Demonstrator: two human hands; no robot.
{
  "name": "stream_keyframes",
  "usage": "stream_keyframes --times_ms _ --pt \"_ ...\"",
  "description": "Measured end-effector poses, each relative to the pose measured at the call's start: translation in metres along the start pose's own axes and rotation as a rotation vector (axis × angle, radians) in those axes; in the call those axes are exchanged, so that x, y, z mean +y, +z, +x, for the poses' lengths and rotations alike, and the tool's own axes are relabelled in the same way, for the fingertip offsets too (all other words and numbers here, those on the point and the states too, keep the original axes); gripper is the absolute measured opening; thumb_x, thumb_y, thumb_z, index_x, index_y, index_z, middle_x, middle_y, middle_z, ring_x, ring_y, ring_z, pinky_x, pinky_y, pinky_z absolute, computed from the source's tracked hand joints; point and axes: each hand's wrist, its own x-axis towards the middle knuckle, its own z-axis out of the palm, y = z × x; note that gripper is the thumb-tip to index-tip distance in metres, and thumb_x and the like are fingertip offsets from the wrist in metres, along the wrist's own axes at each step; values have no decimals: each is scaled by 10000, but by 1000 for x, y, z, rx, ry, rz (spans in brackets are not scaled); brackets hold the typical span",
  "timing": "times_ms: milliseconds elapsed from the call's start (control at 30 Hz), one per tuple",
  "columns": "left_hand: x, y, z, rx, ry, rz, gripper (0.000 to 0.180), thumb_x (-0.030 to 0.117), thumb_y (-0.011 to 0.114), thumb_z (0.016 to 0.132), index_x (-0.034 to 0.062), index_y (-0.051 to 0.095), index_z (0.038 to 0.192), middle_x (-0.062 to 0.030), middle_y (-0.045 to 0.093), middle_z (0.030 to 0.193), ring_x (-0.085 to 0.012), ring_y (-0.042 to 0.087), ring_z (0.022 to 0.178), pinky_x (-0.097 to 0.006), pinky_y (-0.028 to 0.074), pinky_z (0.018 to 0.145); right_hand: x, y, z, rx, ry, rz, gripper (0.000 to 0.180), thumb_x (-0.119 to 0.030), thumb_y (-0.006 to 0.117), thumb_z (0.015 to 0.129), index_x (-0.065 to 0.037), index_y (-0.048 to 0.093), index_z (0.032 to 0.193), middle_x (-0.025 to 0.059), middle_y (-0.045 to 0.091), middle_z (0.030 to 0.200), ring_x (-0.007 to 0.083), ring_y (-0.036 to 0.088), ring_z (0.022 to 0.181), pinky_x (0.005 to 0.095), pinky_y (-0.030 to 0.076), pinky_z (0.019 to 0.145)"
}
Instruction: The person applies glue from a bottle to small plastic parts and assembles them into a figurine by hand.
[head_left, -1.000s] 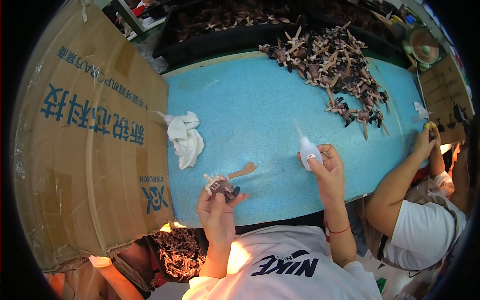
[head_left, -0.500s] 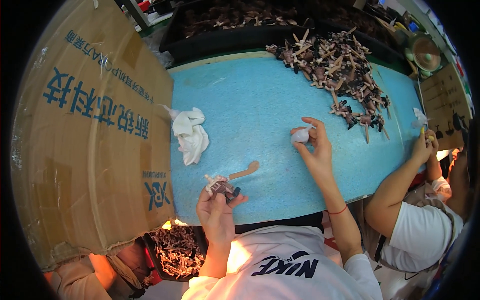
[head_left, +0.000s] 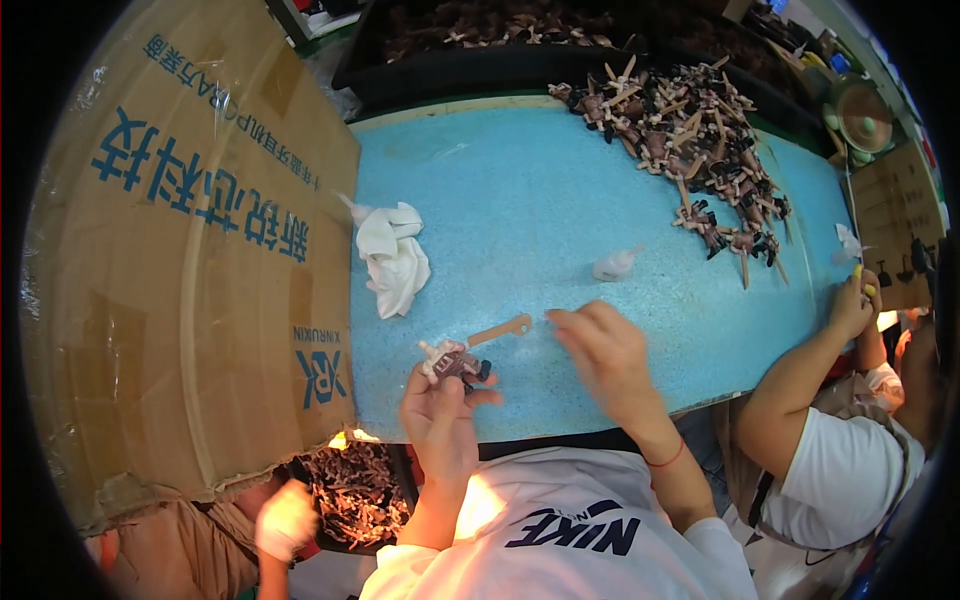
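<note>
Right hand (head_left: pixel 605 350) has come back from the small white bottle (head_left: pixel 612 264), which it gripped half a second ago; bottle now lies loose on the blue table (head_left: pixel 520 190), centre frame, just above and apart from the hand. That hand is motion-blurred, fingers spread, holding nothing, low centre of frame near the table's front edge. Left hand (head_left: pixel 440 405) unchanged in place, lower centre-left, fingers clamped on a small brown and pink figure part (head_left: pixel 452 360) with dark bits at its tip. Tan stick piece (head_left: pixel 500 329) lies on the table just right of and above that part, between the two hands; touching the part or not, cannot tell. Crumpled white cloth (head_left: pixel 392 258) left of centre. Pile of brown and tan parts (head_left: pixel 690 140) upper right. Large cardboard box (head_left: pixel 190 260) fills the left side. Another person's hand (head_left: pixel 850 305) rests at the table's right edge, by a small white scrap (head_left: pixel 847 242).
</note>
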Motion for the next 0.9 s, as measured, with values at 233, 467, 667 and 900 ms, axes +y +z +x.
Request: stream_keyframes --times_ms 233,467,667,900 --pt "1 6 -5 -24 -42 41 309 150 557 862 -18 494 1113 -136 568 1014 -201 605 754 -281 509 508 -4 31 14 -186 -11 -184 100 -81 621 719 -48 537 761 105 493 688 267 565 664 365 460 507" --pt "-7 9 -7 -99 -104 28 258 92 605 822 8 520 1051 -143 569 1011 -225 621 770 -281 517 525 2 -1 0 -131 143 113 99 -23 607 743 -25 554 827 122 552 724 257 586 628 336 463 495" --pt "-20 22 -7 -165 195 325 286 -111 597 744 -21 519 1005 -155 531 1050 -252 605 864 -302 527 686 -21 -50 -10 46 600 854 169 27 570 804 26 587 971 89 610 788 130 614 710 198 459 476" --pt "-29 24 -8 -195 451 570 337 -152 601 666 -11 559 970 -159 541 1041 -204 593 844 -285 510 711 -39 -54 -11 -61 478 1224 194 62 566 781 81 572 975 135 583 858 178 612 729 226 510 496"
